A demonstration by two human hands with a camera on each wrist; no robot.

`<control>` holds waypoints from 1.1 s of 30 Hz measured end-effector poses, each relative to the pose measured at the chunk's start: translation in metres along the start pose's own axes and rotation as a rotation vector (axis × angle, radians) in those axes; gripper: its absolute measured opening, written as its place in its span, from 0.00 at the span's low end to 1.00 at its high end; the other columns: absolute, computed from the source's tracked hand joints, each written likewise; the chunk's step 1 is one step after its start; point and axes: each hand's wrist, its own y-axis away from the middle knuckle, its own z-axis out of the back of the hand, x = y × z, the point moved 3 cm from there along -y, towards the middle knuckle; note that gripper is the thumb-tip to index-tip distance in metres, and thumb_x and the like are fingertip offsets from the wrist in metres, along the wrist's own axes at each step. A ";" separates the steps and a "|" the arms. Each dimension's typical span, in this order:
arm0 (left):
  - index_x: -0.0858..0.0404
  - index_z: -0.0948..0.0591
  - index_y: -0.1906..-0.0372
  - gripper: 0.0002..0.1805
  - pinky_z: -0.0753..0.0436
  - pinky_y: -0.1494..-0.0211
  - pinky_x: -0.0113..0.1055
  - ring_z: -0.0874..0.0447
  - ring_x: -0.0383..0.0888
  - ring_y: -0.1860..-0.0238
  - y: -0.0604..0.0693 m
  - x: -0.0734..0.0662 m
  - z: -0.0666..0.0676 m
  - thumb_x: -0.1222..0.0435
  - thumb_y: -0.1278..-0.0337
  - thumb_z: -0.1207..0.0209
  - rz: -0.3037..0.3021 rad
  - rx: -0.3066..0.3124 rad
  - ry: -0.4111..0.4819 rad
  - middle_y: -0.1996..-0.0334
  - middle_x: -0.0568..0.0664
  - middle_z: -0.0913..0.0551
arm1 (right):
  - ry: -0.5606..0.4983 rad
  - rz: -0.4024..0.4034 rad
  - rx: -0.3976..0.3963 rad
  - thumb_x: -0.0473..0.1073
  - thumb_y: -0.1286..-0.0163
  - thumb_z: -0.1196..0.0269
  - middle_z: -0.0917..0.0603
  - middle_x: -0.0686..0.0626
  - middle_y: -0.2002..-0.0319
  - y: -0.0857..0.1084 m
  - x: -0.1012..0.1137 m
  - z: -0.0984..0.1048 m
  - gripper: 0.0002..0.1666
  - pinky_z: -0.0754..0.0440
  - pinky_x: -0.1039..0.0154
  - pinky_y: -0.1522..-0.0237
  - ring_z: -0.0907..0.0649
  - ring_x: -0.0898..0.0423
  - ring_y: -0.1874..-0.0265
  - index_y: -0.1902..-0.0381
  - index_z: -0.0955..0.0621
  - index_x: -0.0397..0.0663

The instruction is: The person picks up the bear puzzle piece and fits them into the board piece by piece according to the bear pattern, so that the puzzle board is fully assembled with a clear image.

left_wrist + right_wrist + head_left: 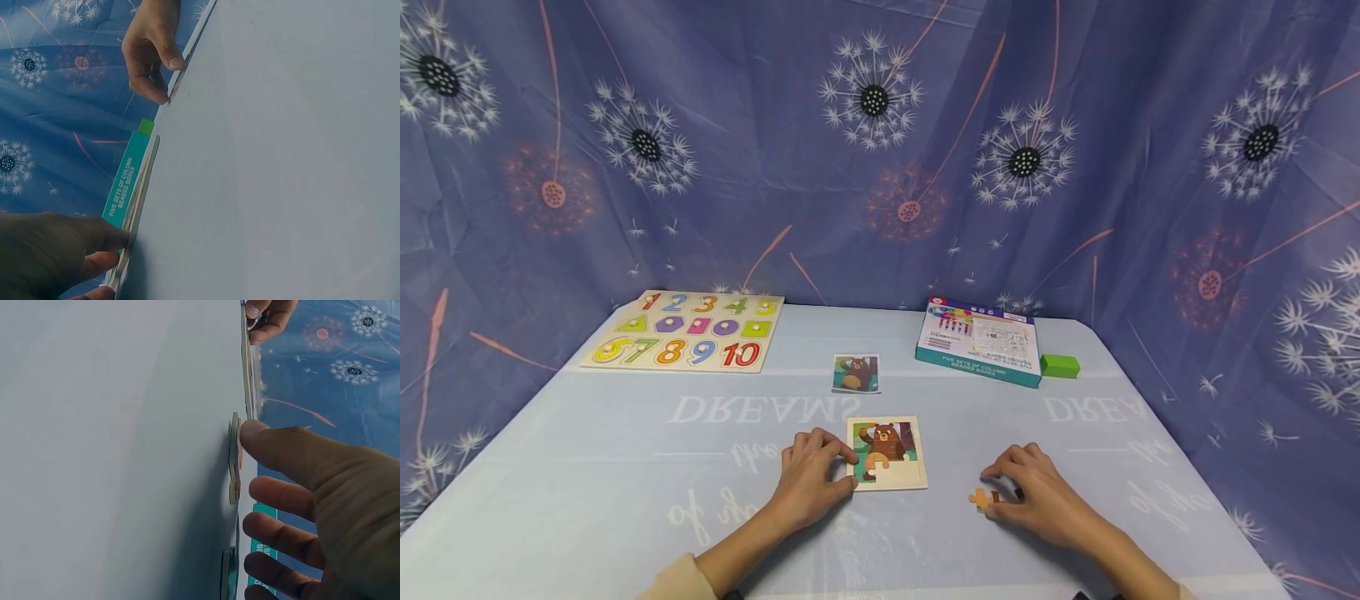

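Observation:
A framed bear jigsaw puzzle (901,475) lies on the table, its lower right part showing bare pale wood. At its left edge, my left hand (812,473) rests thumb and fingertips on the frame. To the right, my right hand (1037,493) is low over the table, thumb touching an orange and brown puzzle piece (981,499). In the right wrist view the right thumb meets that piece's edge (234,462) while the other fingers stay spread apart. A second, dark piece (229,575) lies below those fingers, mostly hidden by the hand in the head view.
Behind the puzzle lies a small bear picture card (856,373). A number and shape board (685,332) is at the back left. A beaded-boxes carton (977,342) and a green block (1060,366) stand at the back right, before a dandelion-print curtain.

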 end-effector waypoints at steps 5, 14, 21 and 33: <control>0.53 0.18 0.69 0.09 0.41 0.48 0.51 0.36 0.45 0.55 0.000 0.000 0.000 0.63 0.61 0.33 -0.003 -0.002 0.002 0.61 0.46 0.27 | 0.008 0.009 -0.003 0.56 0.54 0.27 0.26 0.67 0.62 0.004 -0.002 0.000 0.19 0.36 0.65 0.60 0.36 0.67 0.62 0.62 0.18 0.65; 0.52 0.18 0.70 0.08 0.41 0.49 0.51 0.36 0.44 0.55 0.001 0.000 -0.001 0.63 0.61 0.33 -0.013 -0.011 -0.001 0.62 0.45 0.27 | 0.011 0.004 -0.014 0.54 0.55 0.27 0.26 0.68 0.62 0.008 -0.005 -0.001 0.18 0.35 0.65 0.60 0.36 0.67 0.61 0.64 0.18 0.66; 0.51 0.18 0.70 0.09 0.41 0.48 0.51 0.36 0.44 0.56 0.000 0.000 -0.001 0.63 0.61 0.33 -0.012 -0.014 -0.003 0.62 0.45 0.27 | 0.004 0.001 -0.024 0.51 0.54 0.27 0.26 0.70 0.63 0.010 -0.009 -0.001 0.16 0.34 0.66 0.59 0.36 0.69 0.62 0.65 0.19 0.69; 0.52 0.18 0.70 0.09 0.41 0.49 0.51 0.36 0.45 0.56 0.001 0.000 -0.001 0.63 0.61 0.33 -0.013 -0.013 -0.009 0.62 0.45 0.27 | -0.025 0.008 -0.016 0.50 0.51 0.28 0.26 0.70 0.65 0.011 -0.011 -0.002 0.15 0.33 0.68 0.60 0.36 0.71 0.63 0.64 0.18 0.68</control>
